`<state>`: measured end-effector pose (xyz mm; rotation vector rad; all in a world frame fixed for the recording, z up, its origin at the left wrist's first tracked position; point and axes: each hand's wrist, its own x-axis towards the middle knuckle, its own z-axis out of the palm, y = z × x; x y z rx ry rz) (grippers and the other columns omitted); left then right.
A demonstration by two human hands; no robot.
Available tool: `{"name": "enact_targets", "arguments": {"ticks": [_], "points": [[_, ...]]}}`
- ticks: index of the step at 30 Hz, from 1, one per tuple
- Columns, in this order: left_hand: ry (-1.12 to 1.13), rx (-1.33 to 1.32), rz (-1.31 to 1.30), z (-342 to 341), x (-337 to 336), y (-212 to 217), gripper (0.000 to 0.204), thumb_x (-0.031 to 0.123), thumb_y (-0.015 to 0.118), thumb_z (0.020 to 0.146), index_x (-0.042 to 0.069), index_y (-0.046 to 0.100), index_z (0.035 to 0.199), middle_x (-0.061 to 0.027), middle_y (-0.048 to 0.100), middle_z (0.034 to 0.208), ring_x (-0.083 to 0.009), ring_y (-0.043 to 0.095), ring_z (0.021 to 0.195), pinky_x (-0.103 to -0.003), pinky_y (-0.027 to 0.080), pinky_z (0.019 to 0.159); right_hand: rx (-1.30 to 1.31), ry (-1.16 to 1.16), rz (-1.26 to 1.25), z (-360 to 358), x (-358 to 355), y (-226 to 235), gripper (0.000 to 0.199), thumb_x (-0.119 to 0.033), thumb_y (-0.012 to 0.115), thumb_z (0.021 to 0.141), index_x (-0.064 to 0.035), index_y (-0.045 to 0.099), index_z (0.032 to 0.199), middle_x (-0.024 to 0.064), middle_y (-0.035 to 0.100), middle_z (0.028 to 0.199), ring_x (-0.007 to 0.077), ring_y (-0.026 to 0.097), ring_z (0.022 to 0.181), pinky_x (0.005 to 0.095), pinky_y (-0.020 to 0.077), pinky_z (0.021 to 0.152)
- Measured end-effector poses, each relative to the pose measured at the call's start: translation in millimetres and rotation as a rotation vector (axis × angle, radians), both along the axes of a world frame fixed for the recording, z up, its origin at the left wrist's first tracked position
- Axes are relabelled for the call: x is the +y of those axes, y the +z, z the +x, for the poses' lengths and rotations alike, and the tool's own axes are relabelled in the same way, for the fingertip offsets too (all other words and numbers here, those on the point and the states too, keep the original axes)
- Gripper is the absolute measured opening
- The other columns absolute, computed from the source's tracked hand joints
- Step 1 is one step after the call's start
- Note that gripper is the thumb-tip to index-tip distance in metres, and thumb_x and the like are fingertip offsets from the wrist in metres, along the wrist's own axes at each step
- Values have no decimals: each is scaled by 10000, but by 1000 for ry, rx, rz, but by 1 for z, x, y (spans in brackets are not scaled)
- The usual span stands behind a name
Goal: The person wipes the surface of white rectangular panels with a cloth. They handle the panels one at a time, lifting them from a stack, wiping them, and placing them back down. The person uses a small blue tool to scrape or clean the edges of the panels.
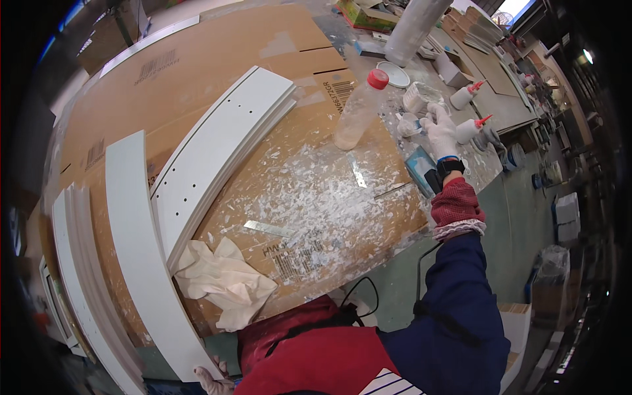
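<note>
My right hand [440, 131], in a white glove with a dark watch at the wrist, reaches to the far right of the table. Its fingers are curled beside a small clear plastic cup [409, 124] and a white tub [417, 97]; what they grip is too small to tell. At the lower edge my left hand [212, 382], partly cut off, has its fingers round the near end of a long white curved board [135, 230]. Alongside lies a stack of white curved panels [227, 125] with small dark holes. More curved white strips [82, 263] stand at the left.
Cardboard [243, 39] covers the table, strewn with white flakes [309, 197]. On it are a red-capped plastic bottle [359, 115], metal scraper blades [268, 228] and a cream cloth [224, 283]. Red-tipped glue bottles [465, 96], a blue box [421, 170] and a plastic-wrapped roll [415, 29] stand right.
</note>
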<state>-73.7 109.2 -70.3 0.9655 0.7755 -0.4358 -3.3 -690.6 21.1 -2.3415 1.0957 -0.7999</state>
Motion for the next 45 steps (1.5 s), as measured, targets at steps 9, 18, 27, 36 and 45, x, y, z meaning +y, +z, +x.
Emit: {"name": "enact_targets", "arguments": {"ticks": [9, 18, 27, 36, 45], "points": [[39, -41, 69, -10, 4, -12, 691, 596, 611, 835, 87, 509, 1290, -140, 598, 1239, -284, 553, 1146, -481, 418, 1021, 335, 2, -87, 21, -12, -4, 398, -152, 700, 748, -97, 615, 1132, 137, 666, 1004, 257, 639, 940, 347, 484, 814], [265, -294, 326, 8, -8, -27, 616, 427, 670, 871, 80, 445, 1327, -128, 602, 1101, -209, 598, 938, -277, 525, 649, 459, 44, -92, 25, -18, -20, 347, -181, 678, 729, -127, 631, 1069, 153, 644, 1052, 332, 602, 1022, 410, 472, 866], [306, -234, 390, 13, -11, -31, 626, 433, 668, 871, 81, 439, 1335, -125, 596, 1117, -209, 589, 961, -280, 521, 674, 430, -27, -80, 22, -11, -5, 340, -159, 675, 740, -120, 637, 1076, 146, 661, 1014, 305, 626, 983, 387, 482, 847], [318, -207, 392, 13, -11, -33, 636, 439, 665, 872, 82, 433, 1344, -121, 589, 1134, -210, 581, 983, -283, 517, 700, -302, 78, 646, -19, -21, -1, 277, -70, 628, 872, 4, 590, 1136, 51, 635, 881, 101, 576, 696, 247, 463, 575], [312, -181, 376, 10, -7, -32, 646, 445, 662, 872, 83, 427, 1353, -118, 582, 1150, -211, 573, 1005, -286, 514, 725, -713, 158, 911, -57, -1, -8, 234, -53, 577, 923, -1, 579, 1151, 72, 629, 926, 116, 584, 733, 251, 514, 642]]}}
